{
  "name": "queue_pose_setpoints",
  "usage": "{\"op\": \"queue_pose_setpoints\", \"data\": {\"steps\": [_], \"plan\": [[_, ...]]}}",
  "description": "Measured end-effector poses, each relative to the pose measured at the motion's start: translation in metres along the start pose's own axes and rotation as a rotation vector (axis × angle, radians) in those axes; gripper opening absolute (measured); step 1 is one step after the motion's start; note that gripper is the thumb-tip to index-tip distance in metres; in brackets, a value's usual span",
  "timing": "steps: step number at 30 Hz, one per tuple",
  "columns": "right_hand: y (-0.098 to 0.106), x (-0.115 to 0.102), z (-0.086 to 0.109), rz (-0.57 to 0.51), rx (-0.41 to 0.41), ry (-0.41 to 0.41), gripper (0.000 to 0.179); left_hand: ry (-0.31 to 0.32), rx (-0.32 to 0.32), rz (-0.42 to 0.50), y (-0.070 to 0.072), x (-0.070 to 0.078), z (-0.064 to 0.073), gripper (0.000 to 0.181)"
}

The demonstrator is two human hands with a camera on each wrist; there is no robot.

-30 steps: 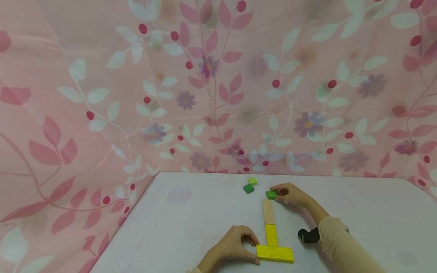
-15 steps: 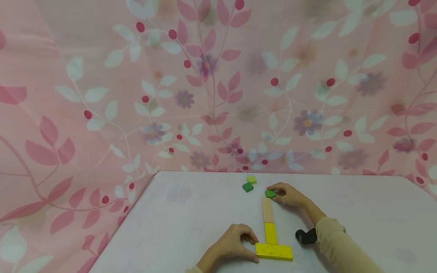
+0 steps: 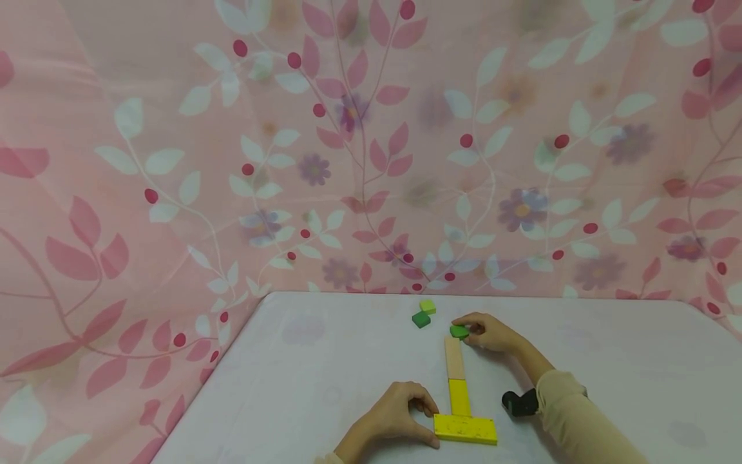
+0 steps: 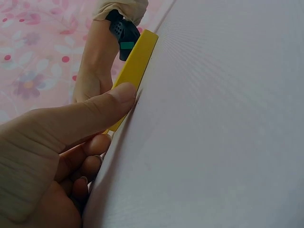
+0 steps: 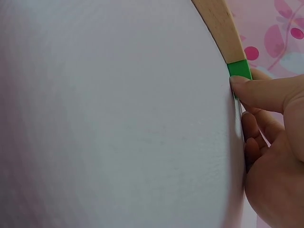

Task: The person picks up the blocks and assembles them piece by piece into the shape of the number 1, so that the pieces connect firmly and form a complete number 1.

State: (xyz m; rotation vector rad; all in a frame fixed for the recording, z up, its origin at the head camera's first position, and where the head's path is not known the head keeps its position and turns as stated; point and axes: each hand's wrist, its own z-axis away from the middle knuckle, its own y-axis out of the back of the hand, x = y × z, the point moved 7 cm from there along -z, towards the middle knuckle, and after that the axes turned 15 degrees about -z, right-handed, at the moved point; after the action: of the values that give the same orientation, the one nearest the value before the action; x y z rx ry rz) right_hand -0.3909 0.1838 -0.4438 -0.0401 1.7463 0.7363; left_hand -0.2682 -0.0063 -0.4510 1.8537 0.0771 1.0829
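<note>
On the white table a flat yellow block [image 3: 466, 430] lies crosswise, and a second yellow block [image 3: 460, 396] runs away from its far side. A plain wooden block [image 3: 455, 359] continues that line, end to end. My left hand [image 3: 397, 415] pinches the left end of the crosswise block, thumb along the near edge and fingers at the far edge. At the far end of the line, my right hand [image 3: 493, 332] holds a small green block [image 3: 458, 331] between thumb and fingers. In the right wrist view this green block [image 5: 239, 69] sits right against the wooden block's end [image 5: 223, 33].
A dark green block [image 3: 421, 319] and a light green one [image 3: 428, 307] lie close together left of my right hand. A black device [image 3: 520, 403] is at my right sleeve. A pink floral curtain [image 3: 371, 161] hangs behind the table [image 3: 290, 386].
</note>
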Motion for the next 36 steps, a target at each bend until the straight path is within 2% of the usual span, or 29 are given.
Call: {"op": "queue_pose_setpoints", "data": {"steps": [10, 14, 17, 21, 28, 36], "plan": [[0.001, 0.002, 0.001, 0.007, 0.034, 0.006, 0.043, -0.007, -0.004, 0.023, -0.001, -0.001, -0.001, 0.030], [0.002, 0.003, 0.002, 0.016, 0.047, 0.009, 0.043, -0.005, -0.021, 0.069, 0.002, -0.001, -0.002, 0.028], [0.003, 0.004, 0.002, 0.030, 0.055, 0.020, 0.043, 0.023, -0.025, 0.115, 0.005, -0.003, -0.003, 0.026], [0.001, 0.002, 0.001, 0.046, 0.056, 0.050, 0.042, 0.063, 0.024, 0.133, 0.013, -0.009, -0.005, 0.025], [0.000, 0.003, 0.001, 0.026, 0.055, 0.040, 0.042, 0.069, 0.166, 0.023, 0.030, -0.019, -0.011, 0.023], [0.001, 0.002, 0.002, 0.019, 0.063, 0.046, 0.041, 0.104, 0.226, -0.118, 0.043, -0.038, -0.033, 0.027]]}}
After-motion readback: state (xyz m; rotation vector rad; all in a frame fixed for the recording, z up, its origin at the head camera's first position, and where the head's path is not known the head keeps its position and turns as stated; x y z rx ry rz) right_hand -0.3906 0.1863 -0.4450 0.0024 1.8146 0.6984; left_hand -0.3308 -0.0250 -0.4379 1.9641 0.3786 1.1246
